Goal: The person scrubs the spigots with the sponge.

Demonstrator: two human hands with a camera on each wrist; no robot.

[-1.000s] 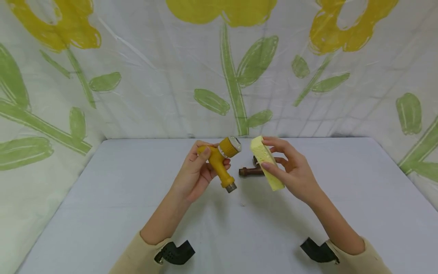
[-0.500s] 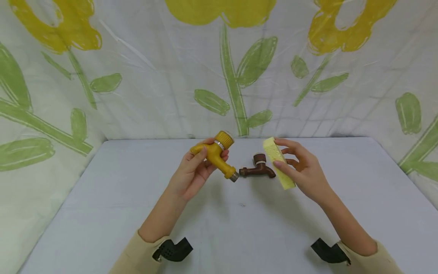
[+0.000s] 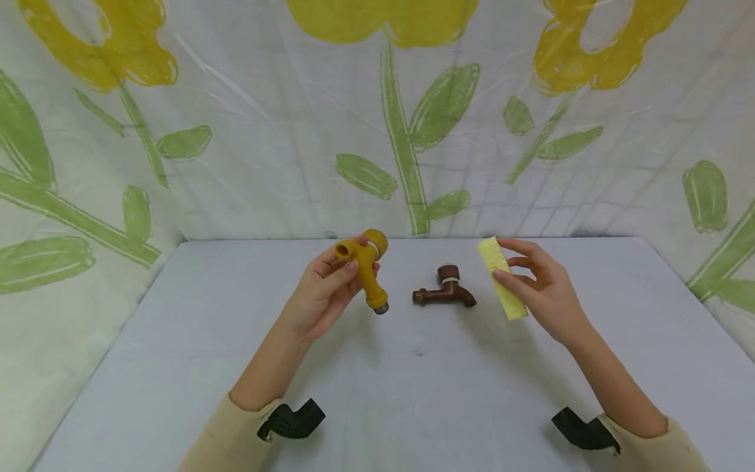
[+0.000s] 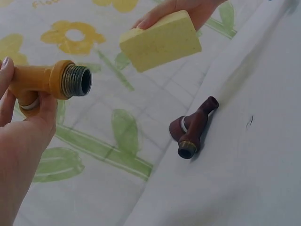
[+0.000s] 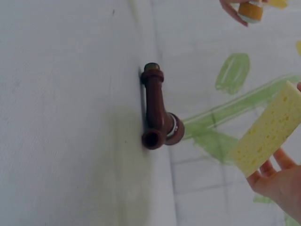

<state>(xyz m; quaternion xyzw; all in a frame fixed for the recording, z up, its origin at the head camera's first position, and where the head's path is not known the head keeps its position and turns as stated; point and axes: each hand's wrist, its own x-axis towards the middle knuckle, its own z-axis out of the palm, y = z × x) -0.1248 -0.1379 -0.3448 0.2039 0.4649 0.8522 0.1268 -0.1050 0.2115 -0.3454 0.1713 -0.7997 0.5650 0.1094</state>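
Observation:
In the head view my left hand (image 3: pixel 324 292) grips a yellow tap (image 3: pixel 368 272) above the table, its threaded end pointing down and its spout opening toward me. The left wrist view shows the metal thread (image 4: pixel 77 80) of that tap close up. My right hand (image 3: pixel 545 288) pinches a pale yellow sponge (image 3: pixel 503 282) between thumb and fingers, also off the table. The sponge's pores show in the right wrist view, on its broad side (image 5: pixel 270 129). Between the hands a brown tap (image 3: pixel 445 294) lies on the table, touched by neither hand.
A white cloth covers the table (image 3: pixel 413 406). Behind it hangs a pale curtain (image 3: pixel 265 164) printed with yellow flowers and green leaves. A small dark mark (image 3: pixel 419 353) shows on the cloth in front of the brown tap.
My right hand has moved right with the sponge, uncovering the brown tap. My left hand has shifted slightly left and turned the yellow tap, so its spout opening now faces me.

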